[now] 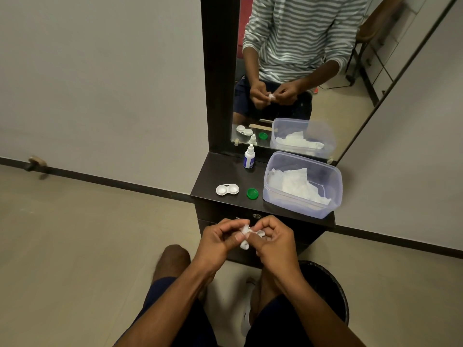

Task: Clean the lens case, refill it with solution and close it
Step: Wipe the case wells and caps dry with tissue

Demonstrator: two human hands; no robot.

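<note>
Lens case (pixel 227 189) sits open on the dark bench (pixel 225 171), both wells facing up and looking white and dry as far as we can tell from here. One green cap (pixel 252 193) lies just beside it, top side down. We see no second cap on the bench.

Our two hands are held together below the bench edge. The left hand (pixel 220 237) and the right hand (pixel 273 240) both have their fingers curled in around a wad of white tissue (pixel 245 231), pinching and working it between thumbs and fingertips. Something small and pale peeks out of the tissue near the right fingers; we judge it may be the other cap being wiped, but it is too hidden to say for sure.

The solution bottle (pixel 249 157) stands upright near the mirror (pixel 300 71), well apart from the case, and seems to be capped. The clear plastic tub (pixel 333 196) to the right holds more crumpled tissue.

So we judge the task to be in its cleaning stage. The case is opened and at least one cap is off. Whether the wells themselves have been wiped we cannot tell. The refill is not yet done: no liquid shows in the wells. Both caps remain to be screwed on after that.
</note>
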